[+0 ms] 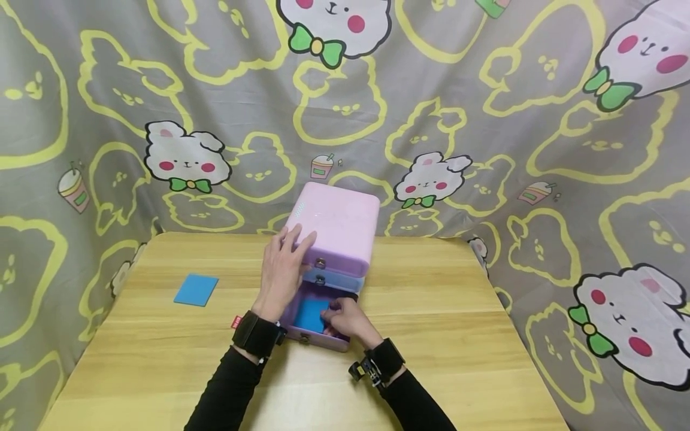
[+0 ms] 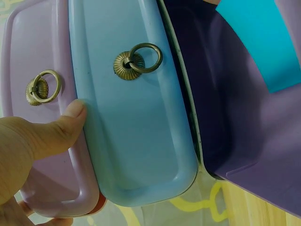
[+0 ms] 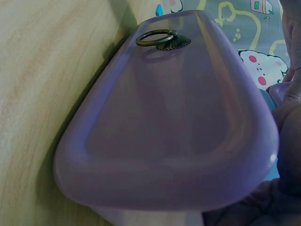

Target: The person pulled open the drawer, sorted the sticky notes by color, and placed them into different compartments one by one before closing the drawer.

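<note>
A small drawer cabinet [image 1: 339, 221] stands on the table, with a pink top, a pink-purple upper drawer [image 2: 51, 160], a light blue middle drawer [image 2: 136, 117] and a purple bottom drawer [image 1: 318, 340] pulled out. My left hand [image 1: 280, 266] grips the cabinet's upper left corner, thumb on the front and fingers over the left side and top. Inside the bottom drawer lies a thin blue square [image 1: 311, 314]. My right hand [image 1: 347, 317] reaches into that drawer with bent fingers and pinches the blue square's right edge; the fingertips are partly hidden.
Another thin blue square [image 1: 196, 290] lies on the wooden table [image 1: 447, 335], left of the cabinet. A brass ring pull [image 3: 157, 38] hangs on the open drawer's front. A grey patterned curtain [image 1: 259, 114] surrounds the table's back and sides.
</note>
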Demonstrator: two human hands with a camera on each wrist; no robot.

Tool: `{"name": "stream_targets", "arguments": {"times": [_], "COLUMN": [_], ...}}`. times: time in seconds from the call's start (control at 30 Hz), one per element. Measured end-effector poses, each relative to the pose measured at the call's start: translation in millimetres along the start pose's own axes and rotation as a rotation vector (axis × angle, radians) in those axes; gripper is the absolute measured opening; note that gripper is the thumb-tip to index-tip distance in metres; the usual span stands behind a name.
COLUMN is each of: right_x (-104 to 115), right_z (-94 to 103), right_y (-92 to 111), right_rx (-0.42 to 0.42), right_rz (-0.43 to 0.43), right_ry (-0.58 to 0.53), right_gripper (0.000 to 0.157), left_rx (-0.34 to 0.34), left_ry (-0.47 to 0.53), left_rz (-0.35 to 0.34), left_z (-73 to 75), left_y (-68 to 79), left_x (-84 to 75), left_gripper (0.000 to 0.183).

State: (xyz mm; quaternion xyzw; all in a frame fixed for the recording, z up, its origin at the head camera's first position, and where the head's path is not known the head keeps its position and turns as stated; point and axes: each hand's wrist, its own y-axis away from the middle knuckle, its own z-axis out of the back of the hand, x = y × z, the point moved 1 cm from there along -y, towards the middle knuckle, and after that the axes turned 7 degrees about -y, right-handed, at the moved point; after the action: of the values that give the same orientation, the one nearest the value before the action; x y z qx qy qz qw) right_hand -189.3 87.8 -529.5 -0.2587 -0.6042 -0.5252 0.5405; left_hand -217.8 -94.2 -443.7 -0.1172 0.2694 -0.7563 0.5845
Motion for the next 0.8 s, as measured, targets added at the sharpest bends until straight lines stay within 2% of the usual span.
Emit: {"name": "stream_targets", "arguments": {"times": [0.1, 0.3, 0.57, 0.8], "right_x": [1.2, 2.8, 4.5, 6.9], "right_z": [0.1, 0.3, 2.5, 2.5], "right_y": [1.1, 2.9, 8.1, 11.6], "right_rx": [0.004, 0.024, 0.033, 0.066], "right_rz": [-0.007, -0.005, -0.007, -0.007], "right_ry": [0.03, 0.064, 0.107, 0.069], "right_gripper": [0.061, 0.064, 0.069, 0.069], "left_rx": [0.004, -0.023, 0.001, -0.006], "left_ry": [0.0, 0.001, 0.011, 0.0], "left_rz": [-0.003, -0.006, 0.0, -0.006], "left_z": [-0.2, 0.6, 0.2, 1.1], "left_y": [-0.4, -0.1, 0.3, -0.6], "left_x": [-0.6, -1.8, -2.8, -3.3], "left_gripper": [0.07, 0.07, 0.069, 0.07]}}
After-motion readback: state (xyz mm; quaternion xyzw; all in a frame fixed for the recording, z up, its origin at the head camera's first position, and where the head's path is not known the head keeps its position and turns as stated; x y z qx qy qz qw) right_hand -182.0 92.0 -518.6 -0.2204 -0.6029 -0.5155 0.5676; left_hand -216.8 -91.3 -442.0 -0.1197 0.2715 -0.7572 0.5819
